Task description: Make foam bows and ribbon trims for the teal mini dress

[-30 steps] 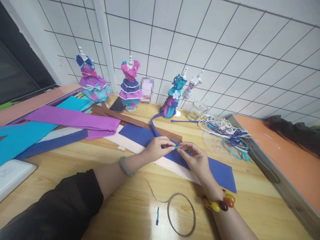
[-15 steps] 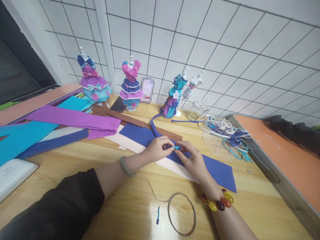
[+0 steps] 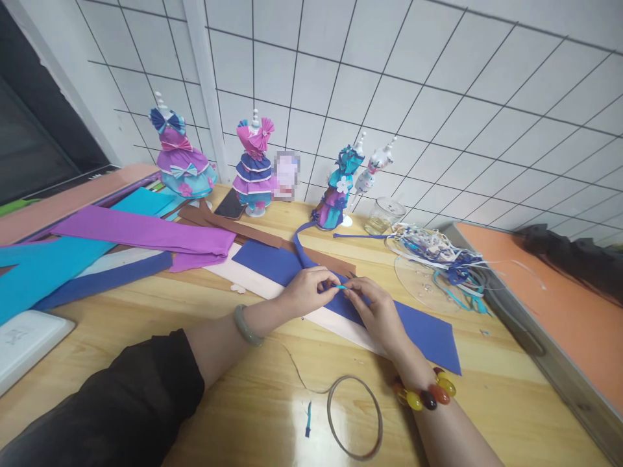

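My left hand [image 3: 307, 289] and my right hand [image 3: 372, 303] meet above a dark blue strip [image 3: 428, 334] on the table. Pinched between the fingertips of both is a small light blue piece [image 3: 341, 287], thin and seemingly of fabric; its ends are hidden by the fingers. Beneath the blue strip lies a pale pink strip [image 3: 335, 325]. A narrow dark blue ribbon [image 3: 302, 243] runs back from near my left hand. Closer to me are a thin coil of wire or cord [image 3: 381, 421] and a small blue scrap [image 3: 308, 418].
Small dressed mannequins [image 3: 254, 165] stand along the tiled wall, beside a phone [image 3: 230, 205] and a glass cup [image 3: 384, 215]. Purple fabric [image 3: 146, 230] and other strips lie left. Tangled ribbons [image 3: 438, 256] are at right, near a raised orange surface [image 3: 549, 285].
The fingertips of my right hand have shifted slightly over the light blue piece, covering a darker blue part seen before. My left hand stays almost in place.
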